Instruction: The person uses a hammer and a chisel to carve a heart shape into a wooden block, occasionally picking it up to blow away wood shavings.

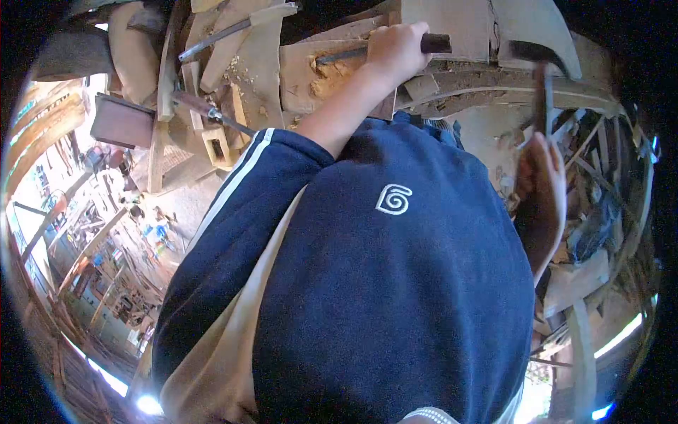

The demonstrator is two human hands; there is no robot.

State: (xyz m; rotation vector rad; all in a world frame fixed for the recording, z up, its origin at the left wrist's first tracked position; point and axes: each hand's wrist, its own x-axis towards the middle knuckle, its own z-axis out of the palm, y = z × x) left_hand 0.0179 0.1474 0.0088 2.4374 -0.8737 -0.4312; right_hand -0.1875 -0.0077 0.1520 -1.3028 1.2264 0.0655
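Note:
My left hand (399,53) is wrapped round a chisel (436,44), whose dark handle end sticks out to the right of the fist. The chisel's blade lies nearly level, its tip in a rough, freshly cut hollow in a pale wooden board (296,83). Off to the right, my right hand (544,173) is closed round the handle of a hammer (542,92), held upright beside my body. The hammer's dark head (533,51) is at the top and looks blurred. A wide gap separates the hammer from the chisel.
Left of the board lie a wooden-handled tool (196,104), a long metal tool (219,37) and a block with a rectangular slot (217,146). Wood chips are scattered nearby. A curved wooden piece (494,83) runs along the right, with scrap wood (579,279) heaped below.

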